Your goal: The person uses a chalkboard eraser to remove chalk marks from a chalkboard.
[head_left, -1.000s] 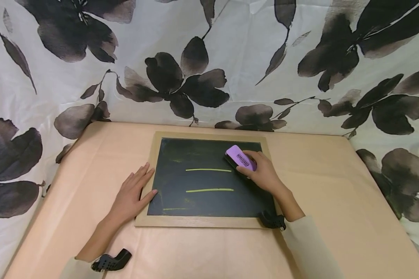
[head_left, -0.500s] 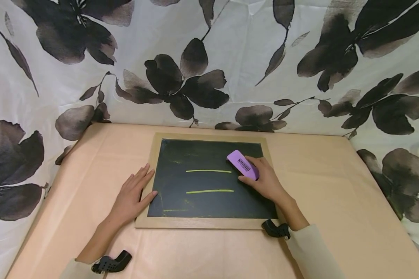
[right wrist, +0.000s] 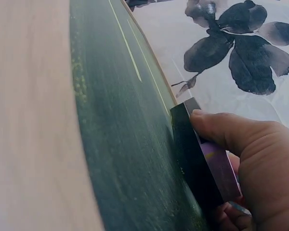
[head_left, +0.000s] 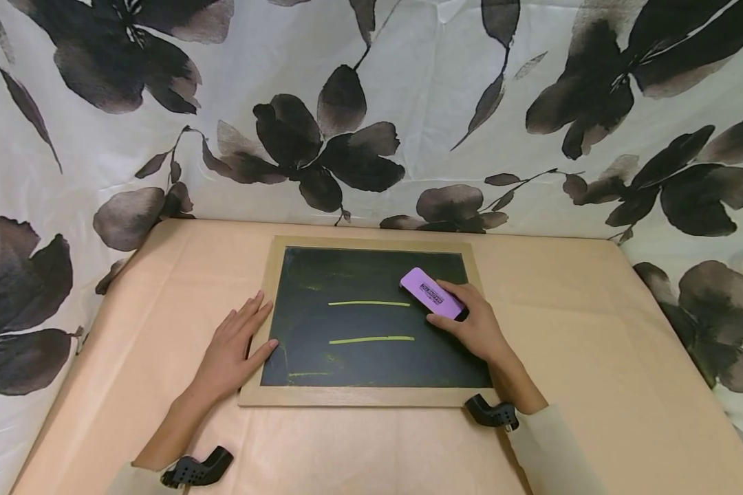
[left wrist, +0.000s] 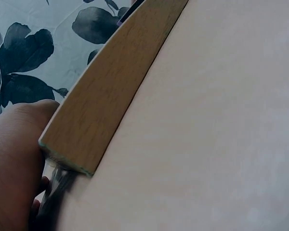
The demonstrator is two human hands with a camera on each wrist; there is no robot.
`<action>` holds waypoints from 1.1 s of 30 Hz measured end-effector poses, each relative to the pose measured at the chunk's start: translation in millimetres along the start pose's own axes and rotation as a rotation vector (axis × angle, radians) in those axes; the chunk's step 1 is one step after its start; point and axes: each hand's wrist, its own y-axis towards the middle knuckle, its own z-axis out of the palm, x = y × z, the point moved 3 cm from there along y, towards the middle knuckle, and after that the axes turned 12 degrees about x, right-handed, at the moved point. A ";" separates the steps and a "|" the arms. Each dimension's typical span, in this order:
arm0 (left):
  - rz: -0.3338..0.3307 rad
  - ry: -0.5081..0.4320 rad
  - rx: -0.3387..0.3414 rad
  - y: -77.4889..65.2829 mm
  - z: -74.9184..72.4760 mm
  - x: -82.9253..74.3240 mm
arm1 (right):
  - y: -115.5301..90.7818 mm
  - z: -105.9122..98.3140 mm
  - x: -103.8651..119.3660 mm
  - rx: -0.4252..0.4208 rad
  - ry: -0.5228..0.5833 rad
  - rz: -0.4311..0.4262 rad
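Observation:
A wood-framed chalkboard point(head_left: 371, 396) lies on the table, with two yellow chalk lines point(head_left: 371, 339) across its middle and faint yellow smudges. My right hand point(head_left: 475, 323) grips a purple chalkboard eraser point(head_left: 432, 294) between thumb and fingers over the board's right side, just right of the upper line. In the right wrist view the eraser's black felt point(right wrist: 190, 159) faces the board, close over its surface. My left hand point(head_left: 232, 347) lies with straight fingers along the board's left frame, thumb tip over the dark surface. The left wrist view shows the frame's side point(left wrist: 111, 82) beside that hand.
A tan-covered table point(head_left: 569, 330) extends round the board on all sides. Behind it hangs a white cloth with dark flowers point(head_left: 433, 103). Black wrist cameras point(head_left: 198, 467) sit on both wrists, the right one close to the board's lower right corner.
My right hand and the eraser have shifted slightly down and to the right, and the eraser's black side now shows less. My left hand and the chalk lines stay as they were.

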 end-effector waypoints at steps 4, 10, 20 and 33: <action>0.003 0.000 -0.003 -0.2 1.6 -0.8 | -1.8 0.3 0.6 -0.022 0.001 0.008; 0.008 -0.005 -0.013 -1.8 3.0 -2.1 | -1.7 0.5 2.6 -0.049 0.013 -0.023; 0.007 0.009 -0.032 -5.2 3.9 -0.6 | 3.3 5.4 10.1 -0.042 0.028 -0.050; 0.012 0.008 -0.036 -4.2 4.0 -4.1 | 16.7 25.7 32.8 -0.010 0.044 -0.065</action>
